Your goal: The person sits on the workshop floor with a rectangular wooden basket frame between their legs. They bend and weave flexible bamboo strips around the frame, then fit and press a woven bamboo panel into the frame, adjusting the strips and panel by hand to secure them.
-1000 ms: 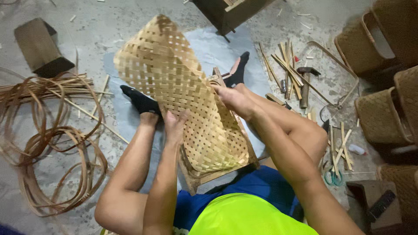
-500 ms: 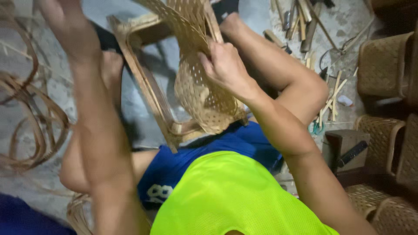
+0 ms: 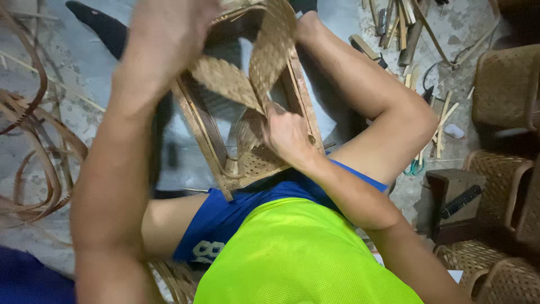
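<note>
Woven mat [image 3: 264,62] folded inside wooden frame [image 3: 211,138] on the lap, right hand [image 3: 287,135] closed on its lower fold, left hand [image 3: 169,34] raised, gripping its top edge, rattan coils [image 3: 34,163] left, woven baskets [image 3: 503,84] crowding right.

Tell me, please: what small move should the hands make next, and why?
Probably press the woven mat deeper into the wooden frame: the right hand holds its lower part inside the frame, while the left hand holds the folded top above it.
</note>
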A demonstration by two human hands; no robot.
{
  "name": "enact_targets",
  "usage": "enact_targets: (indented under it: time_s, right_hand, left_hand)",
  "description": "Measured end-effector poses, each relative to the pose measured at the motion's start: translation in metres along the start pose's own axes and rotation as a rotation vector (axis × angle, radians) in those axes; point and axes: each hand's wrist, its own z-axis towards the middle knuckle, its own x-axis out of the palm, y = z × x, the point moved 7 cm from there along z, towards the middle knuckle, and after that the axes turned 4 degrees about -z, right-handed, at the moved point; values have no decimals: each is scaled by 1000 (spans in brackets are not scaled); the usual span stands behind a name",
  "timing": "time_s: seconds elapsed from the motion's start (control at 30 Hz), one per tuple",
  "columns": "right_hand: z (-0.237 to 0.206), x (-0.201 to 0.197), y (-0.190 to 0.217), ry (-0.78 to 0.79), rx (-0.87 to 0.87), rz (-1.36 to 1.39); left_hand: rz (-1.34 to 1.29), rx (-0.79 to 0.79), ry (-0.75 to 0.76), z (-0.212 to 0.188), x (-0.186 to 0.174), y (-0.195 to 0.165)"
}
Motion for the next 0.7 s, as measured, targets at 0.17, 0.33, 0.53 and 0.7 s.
enact_targets:
  time_s: [0.17, 0.33, 0.53, 0.7]
  right_hand:
    - [-29, 34, 5, 114, -7, 20]
    - [-10, 53, 6, 128, -61, -16]
    - [34, 71, -14, 198, -22, 13]
    - [58, 87, -18, 263, 10, 90]
  left_hand:
    - [-129, -26, 207, -35, 44, -7]
    - [-85, -159, 357, -55, 109, 20]
    - [-24, -219, 339, -57, 179, 70]
    - [-74, -205, 239, -68, 170, 78]
